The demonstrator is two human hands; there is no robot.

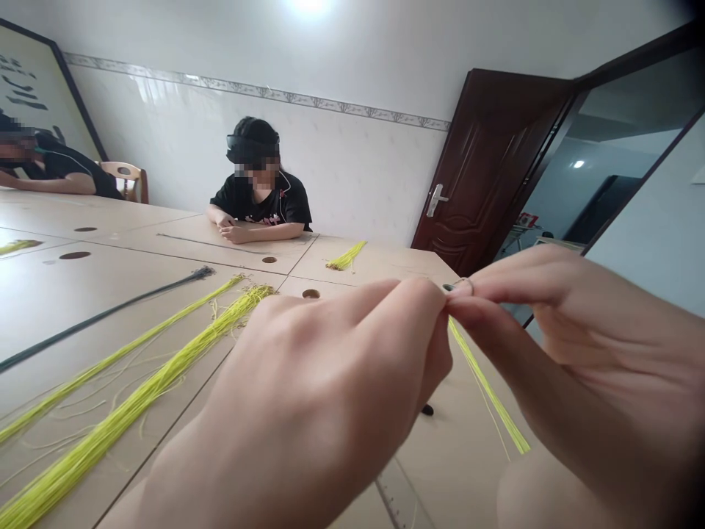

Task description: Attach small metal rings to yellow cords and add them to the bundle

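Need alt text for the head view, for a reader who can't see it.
The left hand and right hand meet, fingers pinching a yellow thread bundle above a pale table. More yellow bundles and a dark bundle lie there; a person sits opposite.

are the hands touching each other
Touching: the head view shows the left hand and right hand meeting tip to tip at the top of the yellow thread.

bright, flat indoor light comes from a round glowing white ceiling lamp (pixel 308 6) at 12 o'clock, burnt out into glare. shadows stay faint and soft. wide-angle distortion bends the long grey patterned wall border (pixel 253 92) and the tall dark-brown wooden door (pixel 490 169) at 2 o'clock. the corners darken, and the close left hand (pixel 308 389) and right hand (pixel 595 353) look slightly soft.
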